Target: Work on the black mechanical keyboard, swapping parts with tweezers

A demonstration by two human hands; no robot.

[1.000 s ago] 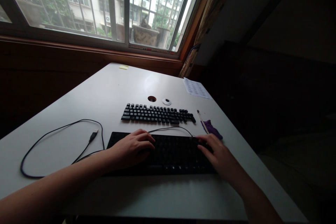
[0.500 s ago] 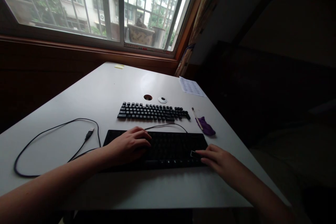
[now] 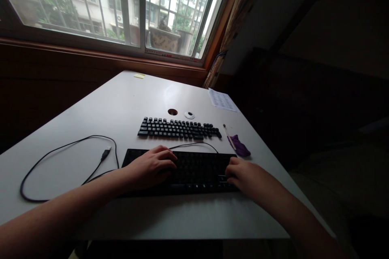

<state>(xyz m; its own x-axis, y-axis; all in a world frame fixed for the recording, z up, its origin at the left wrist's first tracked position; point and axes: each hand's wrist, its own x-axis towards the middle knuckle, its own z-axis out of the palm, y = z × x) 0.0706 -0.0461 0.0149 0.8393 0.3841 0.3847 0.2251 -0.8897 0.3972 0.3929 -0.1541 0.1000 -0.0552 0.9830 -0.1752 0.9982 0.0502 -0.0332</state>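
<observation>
A black keyboard [image 3: 194, 170] lies near the front of the white table, its key area dark and hard to make out. My left hand [image 3: 154, 164] rests on its left part, fingers bent over it and slightly apart, gripping nothing visible. At the right end, my right hand [image 3: 240, 172] is closed in a pinch, low over the keyboard. A small piece with pale edges [image 3: 223, 178] shows at its fingertips; its kind is unclear. Behind the keyboard, loose black keycaps [image 3: 179, 128] stand in rows laid out like a keyboard.
A black cable with a USB plug [image 3: 106, 153] loops on the left. A thin stick or brush [image 3: 229, 136] lies against a purple cloth [image 3: 241, 145] on the right. Farther back are a round cable hole [image 3: 172, 112], a white ring [image 3: 189, 115], printed paper [image 3: 223, 100] and a yellow note [image 3: 139, 75].
My right hand has turned and shifted slightly left and up, its fingers more curled over the keyboard. The pale-edged piece is now partly hidden. My left hand stays in place on the keyboard.
</observation>
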